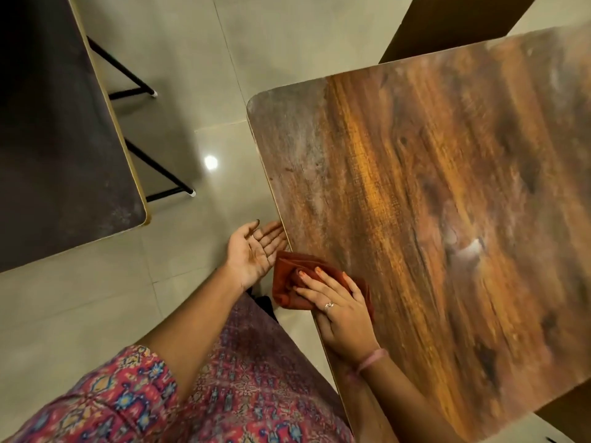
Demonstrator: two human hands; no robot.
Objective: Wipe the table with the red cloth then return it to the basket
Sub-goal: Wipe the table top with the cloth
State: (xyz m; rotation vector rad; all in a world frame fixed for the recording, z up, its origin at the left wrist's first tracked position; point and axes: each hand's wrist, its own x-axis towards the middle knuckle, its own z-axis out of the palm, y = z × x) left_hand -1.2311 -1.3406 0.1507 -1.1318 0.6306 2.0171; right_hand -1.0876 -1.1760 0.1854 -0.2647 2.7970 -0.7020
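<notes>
The red cloth (287, 276) lies bunched at the left edge of the wood-grain table (431, 203), partly hanging over the edge. My right hand (339, 311) presses on it with straight fingers. My left hand (256, 251) is held palm up just off the table's edge, beside the cloth, its fingertips near the edge. No basket is in view.
A second, dark table (57, 139) with black legs stands to the left across a strip of tiled floor (192, 75). A dark brown panel (447, 24) rises behind the wood table at the top right.
</notes>
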